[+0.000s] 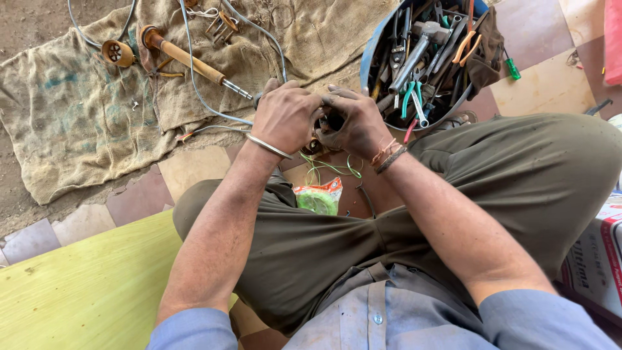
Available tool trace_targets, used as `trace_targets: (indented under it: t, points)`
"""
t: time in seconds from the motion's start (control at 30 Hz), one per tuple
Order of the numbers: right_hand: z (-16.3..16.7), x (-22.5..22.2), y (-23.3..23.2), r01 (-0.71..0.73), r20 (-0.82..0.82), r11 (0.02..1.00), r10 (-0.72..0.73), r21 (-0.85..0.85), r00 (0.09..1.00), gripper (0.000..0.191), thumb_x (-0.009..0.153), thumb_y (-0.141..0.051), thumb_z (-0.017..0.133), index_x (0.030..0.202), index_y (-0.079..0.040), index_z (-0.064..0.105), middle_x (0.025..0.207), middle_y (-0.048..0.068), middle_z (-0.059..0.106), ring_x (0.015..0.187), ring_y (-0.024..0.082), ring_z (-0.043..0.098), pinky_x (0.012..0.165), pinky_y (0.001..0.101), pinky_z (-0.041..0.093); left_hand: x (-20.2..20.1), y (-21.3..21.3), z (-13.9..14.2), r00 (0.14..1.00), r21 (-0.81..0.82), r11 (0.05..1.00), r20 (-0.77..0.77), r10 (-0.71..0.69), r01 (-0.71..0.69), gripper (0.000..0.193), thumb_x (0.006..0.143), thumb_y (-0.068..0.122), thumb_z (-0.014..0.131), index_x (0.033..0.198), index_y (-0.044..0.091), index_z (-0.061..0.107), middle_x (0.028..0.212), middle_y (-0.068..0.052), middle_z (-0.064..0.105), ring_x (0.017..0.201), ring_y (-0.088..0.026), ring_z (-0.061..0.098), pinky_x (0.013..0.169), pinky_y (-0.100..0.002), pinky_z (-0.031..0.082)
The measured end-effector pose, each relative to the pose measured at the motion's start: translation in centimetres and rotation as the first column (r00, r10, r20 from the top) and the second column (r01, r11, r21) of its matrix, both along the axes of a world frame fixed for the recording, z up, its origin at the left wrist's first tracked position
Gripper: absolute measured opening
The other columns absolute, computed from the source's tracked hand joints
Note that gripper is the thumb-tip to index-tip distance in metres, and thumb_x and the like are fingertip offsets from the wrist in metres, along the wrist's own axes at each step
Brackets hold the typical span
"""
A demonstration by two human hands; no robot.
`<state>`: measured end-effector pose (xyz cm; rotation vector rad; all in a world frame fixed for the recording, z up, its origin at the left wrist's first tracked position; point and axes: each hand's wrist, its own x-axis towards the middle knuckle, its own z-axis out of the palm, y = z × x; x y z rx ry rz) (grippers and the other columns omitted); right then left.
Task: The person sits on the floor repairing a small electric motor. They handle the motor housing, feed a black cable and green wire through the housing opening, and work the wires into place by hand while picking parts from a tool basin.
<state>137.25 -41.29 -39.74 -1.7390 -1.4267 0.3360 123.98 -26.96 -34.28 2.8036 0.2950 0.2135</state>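
Your lap: you sit cross-legged in olive trousers and a blue-grey shirt; your knees fence the floor space on both sides.
Board at your left: a flat yellow-green board lies against your left knee, its smooth face bare.
Box at your right: a white and red carton presses close to your right thigh, leaving little room there.
Gap between your legs: a small packet with an orange and green wrapper lies on the tiled floor, loose green wire curling just beyond it.
Your left hand: curled tight, a metal bangle at the wrist, fingers closed around a small dark part that is mostly hidden.
Your right hand: grimy, thread bands at the wrist, fingers pinched onto the same part; the two hands touch.
The part: held above the floor between your knees; what it is, you cannot tell.
Tool tub: a round blue tub stands just beyond your right hand, crammed with pliers, a hammer and screwdrivers.
Sacking: coarse, rumpled burlap covers the ground beyond your left hand.
On the sacking: a wooden-handled soldering iron with a grey cable, and a rusty round piece near it.
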Motion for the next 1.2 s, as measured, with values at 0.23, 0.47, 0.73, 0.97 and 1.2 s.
trace_targets:
  t: [0.23, 0.47, 0.73, 0.97, 1.2]
  points:
    - [0.3, 2.8, 0.3, -0.165, -0.154, 0.986, 0.158, -0.037, 0.975, 0.066, 0.061, -0.017, 0.092, 0.123, -0.005, 0.072, 0.132, 0.02, 0.069, 0.116, 0.032, 0.07, 0.101, 0.0352, 0.056, 0.3, 0.9, 0.1, 0.993, 0.045, 0.992, -0.019, -0.119, 0.12, 0.013, 0.088, 0.024, 0.073, 0.083, 0.013, 0.069, 0.082, -0.002, 0.068, 0.091, -0.024, 0.064, 0.086, -0.044, 0.047]
    - [1.9, 4.6, 3.2, -0.399, -0.141, 0.89, 0.376, -0.22, 0.916, 0.057, 0.057, -0.015, 0.09, 0.112, -0.008, 0.075, 0.115, 0.014, 0.073, 0.099, 0.031, 0.072, 0.087, 0.0359, 0.058, -0.3, 1.8, 0.1, 0.964, 0.1, 0.959, -0.01, -0.266, 0.265, 0.007, 0.086, 0.012, 0.068, 0.081, 0.015, 0.063, 0.084, -0.001, 0.066, 0.091, -0.02, 0.063, 0.087, -0.04, 0.049]
    - [1.8, 4.1, 3.8, -0.405, -0.086, 0.869, 0.398, -0.283, 0.913, 0.047, 0.056, -0.016, 0.089, 0.1, -0.008, 0.075, 0.102, 0.012, 0.073, 0.091, 0.032, 0.07, 0.079, 0.0387, 0.058, -0.7, 2.2, 0.1, 0.937, 0.21, 0.915, -0.013, -0.349, 0.344, 0.005, 0.082, 0.011, 0.065, 0.083, 0.015, 0.061, 0.085, 0.0, 0.063, 0.093, -0.019, 0.062, 0.087, -0.036, 0.048]
    - [1.3, -0.8, 0.2, -0.017, -0.023, 0.999, 0.016, -0.031, 1.0, 0.062, 0.06, -0.018, 0.094, 0.117, -0.004, 0.072, 0.115, 0.017, 0.072, 0.103, 0.035, 0.069, 0.092, 0.041, 0.056, -1.4, 2.7, -0.5, 0.948, 0.191, 0.932, 0.024, -0.319, 0.308, 0.003, 0.087, 0.013, 0.065, 0.088, 0.014, 0.063, 0.086, 0.0, 0.064, 0.092, -0.02, 0.061, 0.088, -0.037, 0.048]
    - [0.8, -4.6, -0.7, 0.279, -0.06, 0.959, -0.275, 0.059, 0.96, 0.047, 0.078, -0.018, 0.091, 0.119, -0.006, 0.07, 0.119, 0.016, 0.073, 0.125, 0.036, 0.066, 0.105, 0.0424, 0.055, -1.3, 2.1, -0.9, 0.961, 0.217, 0.944, 0.067, -0.269, 0.25, 0.005, 0.085, 0.012, 0.065, 0.089, 0.014, 0.067, 0.084, -0.001, 0.066, 0.091, -0.02, 0.063, 0.089, -0.038, 0.048]
